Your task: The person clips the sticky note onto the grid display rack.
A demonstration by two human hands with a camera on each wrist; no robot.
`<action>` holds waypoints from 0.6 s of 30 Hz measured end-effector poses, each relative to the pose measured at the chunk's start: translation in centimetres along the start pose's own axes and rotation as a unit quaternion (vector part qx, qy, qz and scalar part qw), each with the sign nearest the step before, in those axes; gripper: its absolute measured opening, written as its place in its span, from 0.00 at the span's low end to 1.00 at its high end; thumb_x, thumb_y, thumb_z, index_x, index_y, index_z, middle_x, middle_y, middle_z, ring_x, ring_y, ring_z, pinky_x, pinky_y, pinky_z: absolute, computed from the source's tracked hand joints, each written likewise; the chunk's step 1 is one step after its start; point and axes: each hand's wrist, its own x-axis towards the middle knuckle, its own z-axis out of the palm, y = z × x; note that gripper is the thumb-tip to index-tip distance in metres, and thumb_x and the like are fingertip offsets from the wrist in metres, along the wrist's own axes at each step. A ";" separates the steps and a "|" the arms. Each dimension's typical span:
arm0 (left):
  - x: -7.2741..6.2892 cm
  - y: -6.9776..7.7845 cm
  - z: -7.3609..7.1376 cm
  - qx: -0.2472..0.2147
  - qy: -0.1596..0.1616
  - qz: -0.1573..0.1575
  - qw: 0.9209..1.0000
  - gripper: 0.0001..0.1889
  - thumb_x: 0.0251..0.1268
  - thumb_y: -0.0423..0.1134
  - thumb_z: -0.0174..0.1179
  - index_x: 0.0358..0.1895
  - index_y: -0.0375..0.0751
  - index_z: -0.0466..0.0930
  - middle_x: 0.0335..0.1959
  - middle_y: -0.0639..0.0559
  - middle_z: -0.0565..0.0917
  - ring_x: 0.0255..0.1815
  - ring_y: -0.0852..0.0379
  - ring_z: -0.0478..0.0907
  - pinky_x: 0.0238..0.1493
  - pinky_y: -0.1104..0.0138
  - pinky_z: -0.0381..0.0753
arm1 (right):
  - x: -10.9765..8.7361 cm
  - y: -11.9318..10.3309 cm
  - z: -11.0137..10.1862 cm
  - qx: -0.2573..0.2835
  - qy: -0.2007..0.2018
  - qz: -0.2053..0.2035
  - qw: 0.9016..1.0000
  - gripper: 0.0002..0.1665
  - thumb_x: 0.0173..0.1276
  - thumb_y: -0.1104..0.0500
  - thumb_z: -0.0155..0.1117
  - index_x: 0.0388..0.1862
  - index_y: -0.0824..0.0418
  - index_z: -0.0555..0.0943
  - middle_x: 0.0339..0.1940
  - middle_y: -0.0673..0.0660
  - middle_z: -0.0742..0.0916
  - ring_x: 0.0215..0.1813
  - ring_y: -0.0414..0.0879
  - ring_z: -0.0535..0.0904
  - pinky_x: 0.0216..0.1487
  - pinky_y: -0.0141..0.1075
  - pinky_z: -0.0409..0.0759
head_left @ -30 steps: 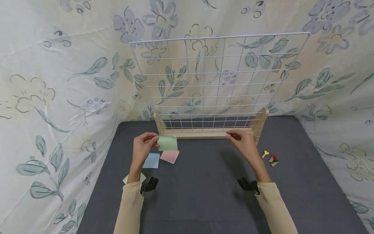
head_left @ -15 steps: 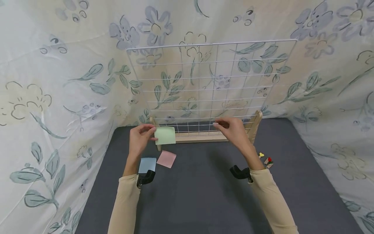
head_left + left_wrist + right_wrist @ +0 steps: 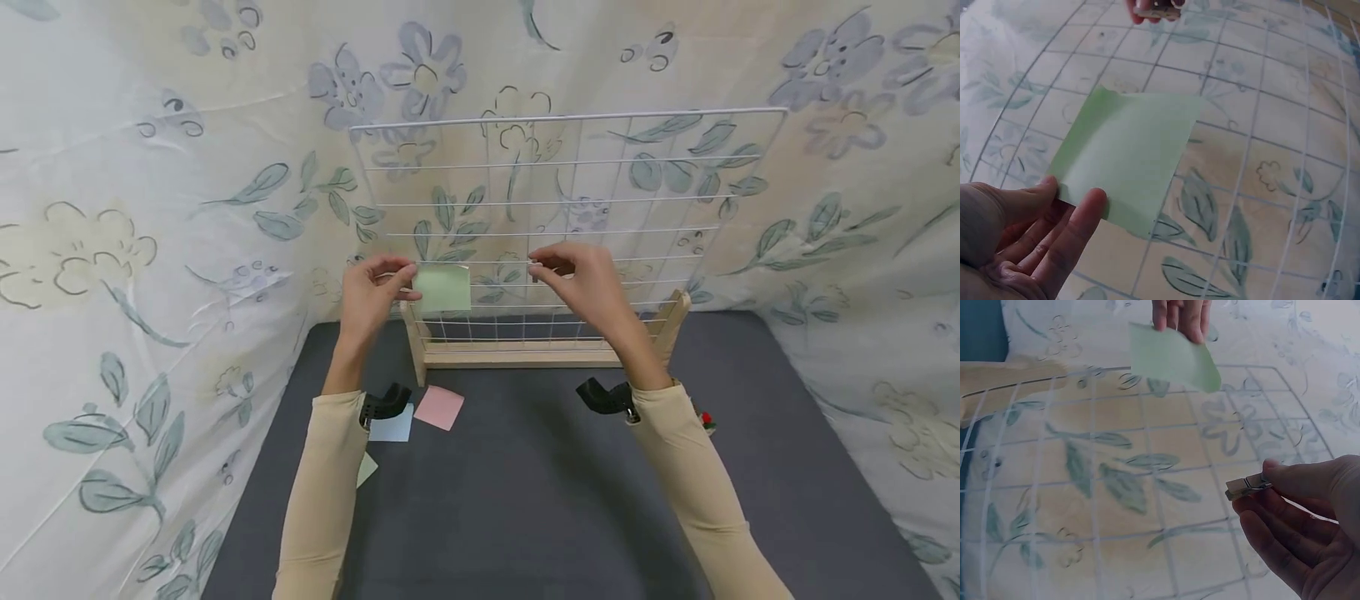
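With your left hand you are pinching a green note near one edge, and it is jutting out toward your right hand. That right hand is pinching a wooden clothespin, apart from the note. The wire grid is standing beyond both hands, while a pink note and a blue note are lying below your left hand.

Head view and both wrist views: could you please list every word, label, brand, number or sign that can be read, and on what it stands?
None can be read.
Held note: no writing on its visible surfaces.
Clip: too small and blurred to tell.
Pink note, blue note: no readable marks.
Red item: too small.
Cloth: flowers and leaves, no readable text.
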 end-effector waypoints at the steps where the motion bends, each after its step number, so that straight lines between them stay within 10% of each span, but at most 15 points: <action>1: 0.3 0.3 -0.1 0.001 0.001 0.004 1.000 0.11 0.66 0.29 0.63 0.46 0.22 0.81 0.38 0.41 0.83 0.28 0.58 0.84 0.32 0.64 0.90 | 0.4 -0.3 0.0 -0.001 0.002 -0.007 1.000 0.13 0.68 0.63 0.67 0.49 0.66 0.85 0.42 0.61 0.88 0.40 0.51 0.86 0.44 0.44 0.87; 18: 4.1 5.4 -0.6 -0.012 0.020 0.041 0.999 0.10 0.65 0.29 0.64 0.43 0.22 0.81 0.35 0.42 0.84 0.29 0.56 0.83 0.31 0.66 0.89 | 7.8 -6.0 -0.8 0.000 0.017 -0.059 0.998 0.14 0.69 0.61 0.67 0.50 0.67 0.85 0.43 0.61 0.88 0.41 0.50 0.85 0.47 0.39 0.86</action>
